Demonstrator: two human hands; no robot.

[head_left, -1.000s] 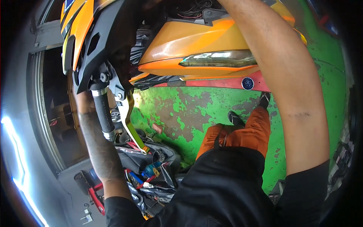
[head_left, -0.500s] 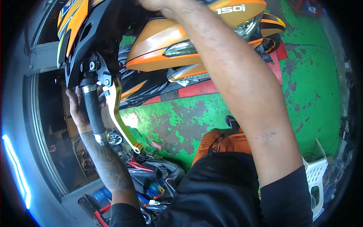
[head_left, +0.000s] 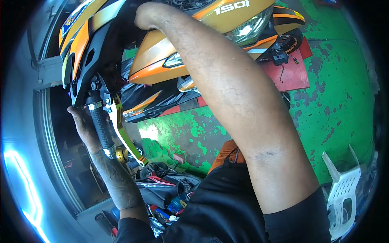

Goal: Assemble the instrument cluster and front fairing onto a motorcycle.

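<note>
An orange, gold and black scooter front fills the upper left. My left hand [head_left: 84, 128] is behind the black rubber handlebar grip [head_left: 101, 125], thumb stretched out and apart below the handlebar cover [head_left: 87, 67]; its other fingers are partly covered by the grip. Beside the grip hangs a gold brake lever [head_left: 125, 139]. My right hand [head_left: 150, 17] reaches in at the top, against the dark inner side of the cover; its fingers are hidden there. The gold front panel [head_left: 156, 54] with its headlight [head_left: 251, 30] lies beneath my right forearm.
A red stand [head_left: 289, 75] sits beneath the scooter on the worn green floor [head_left: 324, 117]. Dark scooter body parts [head_left: 162, 184] lie below my left arm. At the lower right is a white plastic chair [head_left: 344, 194]. A window [head_left: 67, 162] and wall run along the left.
My right hand has moved left and down, deeper into view. My left thumb now stands apart from the other fingers. The view has shifted slightly, so the grip and lever appear lower.
</note>
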